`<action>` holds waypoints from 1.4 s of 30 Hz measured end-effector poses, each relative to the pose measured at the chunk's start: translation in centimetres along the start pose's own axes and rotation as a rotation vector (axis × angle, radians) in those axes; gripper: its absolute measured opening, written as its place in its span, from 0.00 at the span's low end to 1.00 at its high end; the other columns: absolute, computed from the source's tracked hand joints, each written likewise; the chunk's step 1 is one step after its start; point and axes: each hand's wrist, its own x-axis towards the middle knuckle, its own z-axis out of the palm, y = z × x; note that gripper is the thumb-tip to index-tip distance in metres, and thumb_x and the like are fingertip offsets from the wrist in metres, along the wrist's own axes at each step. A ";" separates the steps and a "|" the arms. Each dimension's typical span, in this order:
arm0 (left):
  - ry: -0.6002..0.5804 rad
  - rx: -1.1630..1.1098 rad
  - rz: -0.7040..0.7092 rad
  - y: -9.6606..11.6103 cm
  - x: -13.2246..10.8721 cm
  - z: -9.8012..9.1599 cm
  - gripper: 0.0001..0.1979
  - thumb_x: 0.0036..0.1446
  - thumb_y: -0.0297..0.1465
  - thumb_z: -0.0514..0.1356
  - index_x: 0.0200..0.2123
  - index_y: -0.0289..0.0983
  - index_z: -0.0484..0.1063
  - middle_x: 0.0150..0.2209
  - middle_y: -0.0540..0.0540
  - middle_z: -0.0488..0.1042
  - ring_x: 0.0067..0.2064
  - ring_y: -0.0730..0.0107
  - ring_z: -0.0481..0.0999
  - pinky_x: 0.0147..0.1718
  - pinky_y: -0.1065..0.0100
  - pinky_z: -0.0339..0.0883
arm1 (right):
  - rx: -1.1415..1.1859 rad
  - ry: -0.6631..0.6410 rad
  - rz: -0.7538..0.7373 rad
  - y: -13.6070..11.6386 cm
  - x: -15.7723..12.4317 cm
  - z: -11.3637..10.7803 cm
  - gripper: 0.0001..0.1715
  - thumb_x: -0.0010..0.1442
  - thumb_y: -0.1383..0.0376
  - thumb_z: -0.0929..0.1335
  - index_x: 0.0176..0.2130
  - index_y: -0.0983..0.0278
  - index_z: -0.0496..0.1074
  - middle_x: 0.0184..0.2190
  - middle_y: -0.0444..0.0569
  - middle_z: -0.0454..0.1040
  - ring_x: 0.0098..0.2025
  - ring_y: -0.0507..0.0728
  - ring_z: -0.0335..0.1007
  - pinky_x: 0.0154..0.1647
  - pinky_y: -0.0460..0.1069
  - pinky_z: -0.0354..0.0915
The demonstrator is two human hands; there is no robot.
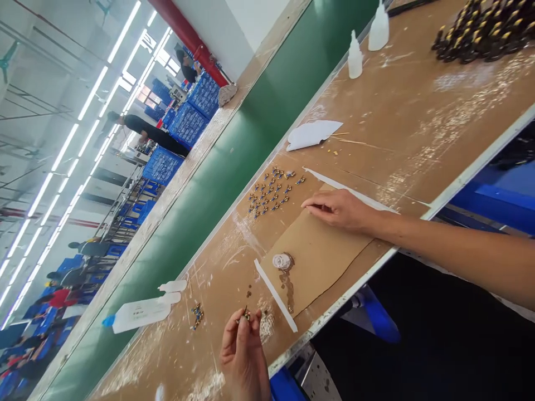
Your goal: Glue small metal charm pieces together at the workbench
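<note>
My left hand point(244, 356) is low over the near edge of the brown workbench point(418, 111). Its fingertips pinch a tiny gold-and-dark part point(246, 315). My right hand point(336, 210) reaches in from the right and lies flat on a sheet of cardboard point(317, 256), fingers stretched out and holding nothing. Just beyond its fingertips several small blue-and-gold parts point(271, 192) stand in rows. A round whitish blob point(283, 260) sits on the cardboard between my hands, with a white strip point(276, 295) beside it.
A green conveyor belt point(234, 167) runs along the far side of the bench. Two white squeeze bottles point(355, 55) stand at the back, another lies flat point(140, 313). There is folded white paper point(313, 133), a black-and-gold parts pile point(485, 30), blue crates point(188, 122) and other people point(154, 133).
</note>
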 end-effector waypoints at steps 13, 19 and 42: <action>-0.148 0.878 0.304 1.2 0.8 5.8 0.18 0.48 0.45 0.61 0.35 0.38 0.74 0.33 0.47 0.75 0.36 0.67 0.73 0.38 0.67 0.66 | 0.022 -0.063 -0.016 0.5 0.2 -0.1 0.13 0.62 0.67 0.59 0.38 0.66 0.72 0.33 0.48 0.74 0.33 0.51 0.67 0.36 0.46 0.59; -0.263 1.057 0.508 1.3 2.3 7.3 0.16 0.51 0.44 0.58 0.32 0.38 0.74 0.32 0.46 0.75 0.36 0.65 0.73 0.38 0.66 0.65 | 0.028 -0.094 -0.016 0.3 0.3 -0.5 0.14 0.62 0.67 0.59 0.38 0.66 0.72 0.34 0.48 0.74 0.34 0.51 0.68 0.37 0.46 0.58; -0.335 1.124 0.609 1.4 3.2 8.8 0.12 0.51 0.41 0.58 0.30 0.39 0.75 0.29 0.48 0.76 0.34 0.66 0.74 0.36 0.68 0.65 | 0.004 -0.094 -0.011 0.2 0.4 -0.7 0.14 0.63 0.67 0.58 0.37 0.67 0.72 0.30 0.48 0.71 0.29 0.50 0.62 0.32 0.46 0.54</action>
